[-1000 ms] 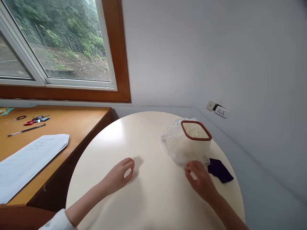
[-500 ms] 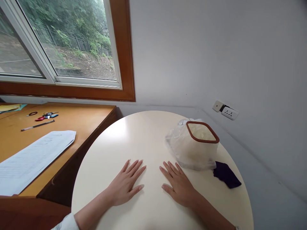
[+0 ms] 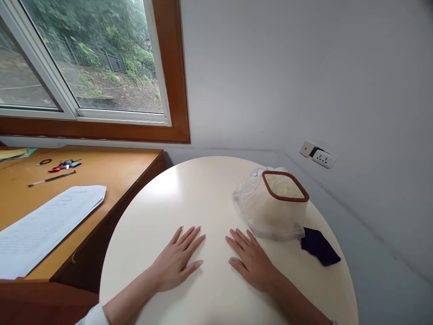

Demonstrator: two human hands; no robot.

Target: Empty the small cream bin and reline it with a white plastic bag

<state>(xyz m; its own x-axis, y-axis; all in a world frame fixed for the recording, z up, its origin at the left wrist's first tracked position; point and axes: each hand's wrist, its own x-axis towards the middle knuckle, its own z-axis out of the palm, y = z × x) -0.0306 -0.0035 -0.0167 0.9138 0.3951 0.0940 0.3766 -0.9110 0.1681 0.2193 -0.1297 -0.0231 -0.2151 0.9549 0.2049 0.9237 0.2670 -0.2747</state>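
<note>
Both palms face down on a round cream table [image 3: 203, 189]. My left hand [image 3: 177, 262] lies flat near the front, fingers stretched out and thumb apart, holding nothing. To its right, my right hand [image 3: 250, 262] rests flat as well, fingers spread, with nothing in it. Just beyond the right fingertips sits a bin-like container lined with a translucent plastic bag [image 3: 270, 219]. A brown rounded-square rim [image 3: 289, 198] tops it, and whatever is inside cannot be made out. Beside the bag, to the right of my right hand, is a folded dark purple cloth [image 3: 320, 246].
On the left stands a wooden desk [image 3: 128, 167] with printed papers [image 3: 57, 228], a pen [image 3: 50, 178], a bunch of keys [image 3: 67, 164] and a dark ring-shaped band [image 3: 45, 161]. A wall socket [image 3: 324, 158] is at the right, and a window [image 3: 108, 58] at the back left.
Both hands stay flat in the same places. Only a very slight shift of the camera view shows.
</note>
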